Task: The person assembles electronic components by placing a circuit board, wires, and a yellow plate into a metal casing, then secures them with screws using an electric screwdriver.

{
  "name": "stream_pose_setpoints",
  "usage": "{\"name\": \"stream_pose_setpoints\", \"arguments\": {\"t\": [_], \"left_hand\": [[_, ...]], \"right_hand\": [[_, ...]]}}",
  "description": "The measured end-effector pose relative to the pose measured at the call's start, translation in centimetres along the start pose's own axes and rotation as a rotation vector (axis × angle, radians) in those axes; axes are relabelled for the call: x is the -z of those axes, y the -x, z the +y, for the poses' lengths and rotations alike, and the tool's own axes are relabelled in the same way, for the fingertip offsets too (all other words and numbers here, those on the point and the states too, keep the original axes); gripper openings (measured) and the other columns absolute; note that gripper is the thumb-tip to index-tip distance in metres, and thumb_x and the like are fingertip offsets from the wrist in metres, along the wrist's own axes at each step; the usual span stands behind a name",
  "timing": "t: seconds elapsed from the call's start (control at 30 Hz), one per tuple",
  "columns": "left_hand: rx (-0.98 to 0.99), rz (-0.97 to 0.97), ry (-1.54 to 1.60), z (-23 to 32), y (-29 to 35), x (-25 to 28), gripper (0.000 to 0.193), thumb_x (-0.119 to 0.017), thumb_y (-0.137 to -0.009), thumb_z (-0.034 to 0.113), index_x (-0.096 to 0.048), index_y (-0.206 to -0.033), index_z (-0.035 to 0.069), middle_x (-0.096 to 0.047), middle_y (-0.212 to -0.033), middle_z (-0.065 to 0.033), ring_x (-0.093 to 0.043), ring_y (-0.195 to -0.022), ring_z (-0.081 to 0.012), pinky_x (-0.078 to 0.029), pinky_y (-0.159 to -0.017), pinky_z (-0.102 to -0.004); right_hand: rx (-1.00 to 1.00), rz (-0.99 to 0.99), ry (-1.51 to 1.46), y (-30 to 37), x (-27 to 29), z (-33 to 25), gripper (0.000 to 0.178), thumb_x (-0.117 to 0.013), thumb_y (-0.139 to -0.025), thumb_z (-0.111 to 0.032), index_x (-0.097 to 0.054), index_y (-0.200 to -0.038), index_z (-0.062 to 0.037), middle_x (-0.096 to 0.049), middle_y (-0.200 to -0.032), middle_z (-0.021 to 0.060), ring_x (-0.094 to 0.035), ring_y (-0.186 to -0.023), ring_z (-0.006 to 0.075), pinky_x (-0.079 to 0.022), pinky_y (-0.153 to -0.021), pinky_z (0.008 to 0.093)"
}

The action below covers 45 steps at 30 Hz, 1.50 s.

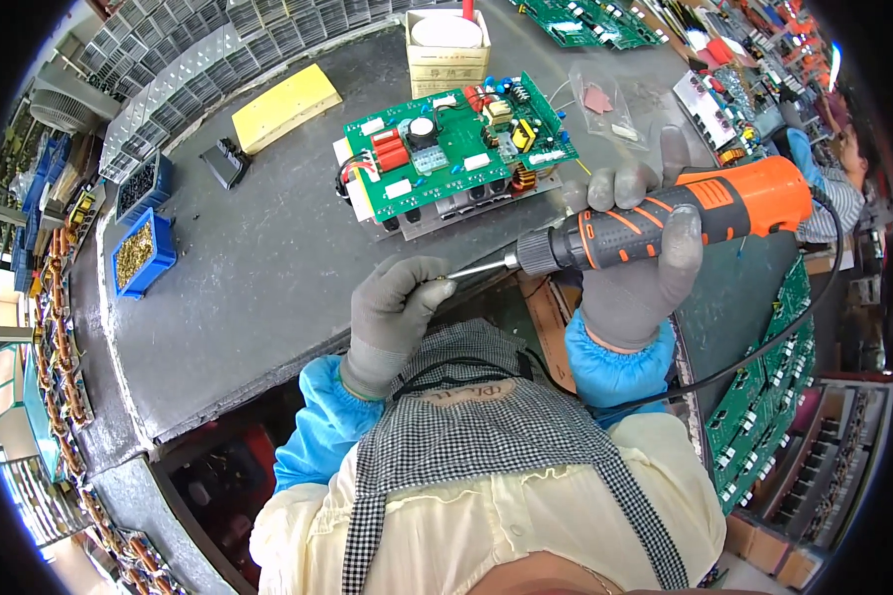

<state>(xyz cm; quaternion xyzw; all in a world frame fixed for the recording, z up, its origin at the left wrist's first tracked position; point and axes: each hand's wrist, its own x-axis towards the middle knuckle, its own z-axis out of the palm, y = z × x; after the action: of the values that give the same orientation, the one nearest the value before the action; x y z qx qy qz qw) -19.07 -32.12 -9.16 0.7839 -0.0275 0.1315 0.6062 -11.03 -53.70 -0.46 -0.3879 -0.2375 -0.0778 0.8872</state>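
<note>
My right hand [633, 260], in a grey glove, is wrapped round an orange and black electric screwdriver [700, 210]. The tool lies nearly level, its bit [481, 268] pointing left. At the bit's tip, the gloved thumb and forefinger of my left hand [395, 309] are pinched together. A tiny brass-coloured spot shows there, mostly hidden by the fingers. Beyond both hands, a green circuit board [445, 171] with red, yellow and black components sits on a metal base [466, 210] on the dark workbench [258, 288]. Neither hand touches the board.
On the left stand a blue tray of small brass-coloured parts [137, 252] and a blue bin of dark parts [141, 190]. A yellow block [286, 107] and a cardboard box [446, 71] are farther back. The screwdriver's black cable [799, 322] loops right, past more green boards [764, 397].
</note>
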Motion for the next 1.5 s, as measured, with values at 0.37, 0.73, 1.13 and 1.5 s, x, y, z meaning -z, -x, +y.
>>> {"name": "stream_pose_setpoints", "arguments": {"t": [0.37,0.73,1.13,1.5], "left_hand": [[0.081,-0.081,-0.09,0.9,-1.0,-1.3,0.014,-0.078,-0.087,0.005,-0.073,-0.1,0.001,-0.069,-0.091,-0.0058,-0.064,-0.083,-0.0138,-0.051,-0.075,-0.0281],[-0.001,-0.077,-0.274,0.8,-1.7,-3.7,0.015,-0.077,-0.086,0.009,-0.072,-0.098,0.004,-0.069,-0.088,-0.015,-0.069,-0.076,-0.0303,-0.054,-0.068,-0.0372],[-0.063,-0.225,-0.35,0.3,-3.1,-5.1,0.015,-0.074,-0.089,0.013,-0.071,-0.102,0.006,-0.07,-0.092,-0.0165,-0.07,-0.082,-0.0368,-0.054,-0.071,-0.0436],[-0.066,-0.302,-0.396,0.1,-3.0,-4.2,0.014,-0.072,-0.091,0.015,-0.069,-0.1,0.005,-0.069,-0.09,-0.0181,-0.068,-0.081,-0.0382,-0.053,-0.07,-0.0447]], "right_hand": [[-0.01,0.064,-0.085,0.1,2.7,0.4,0.075,-0.064,-0.097,-0.034,-0.029,-0.158,-0.0084,-0.06,-0.104,0.0088,-0.061,-0.099,0.0248,-0.055,-0.095,0.0528],[-0.082,0.352,-0.024,0.3,3.7,0.0,0.067,-0.064,-0.096,-0.026,-0.036,-0.154,-0.0096,-0.061,-0.096,0.0081,-0.062,-0.09,0.0224,-0.057,-0.087,0.05],[-0.074,0.389,-0.139,0.2,7.4,0.4,0.066,-0.066,-0.094,-0.016,-0.037,-0.153,-0.0131,-0.061,-0.095,0.0089,-0.064,-0.087,0.0232,-0.057,-0.082,0.051],[-0.077,0.423,-0.126,-0.1,6.7,0.4,0.074,-0.068,-0.092,-0.014,-0.03,-0.155,-0.0064,-0.063,-0.092,0.0114,-0.066,-0.084,0.0259,-0.057,-0.081,0.0501]]}}
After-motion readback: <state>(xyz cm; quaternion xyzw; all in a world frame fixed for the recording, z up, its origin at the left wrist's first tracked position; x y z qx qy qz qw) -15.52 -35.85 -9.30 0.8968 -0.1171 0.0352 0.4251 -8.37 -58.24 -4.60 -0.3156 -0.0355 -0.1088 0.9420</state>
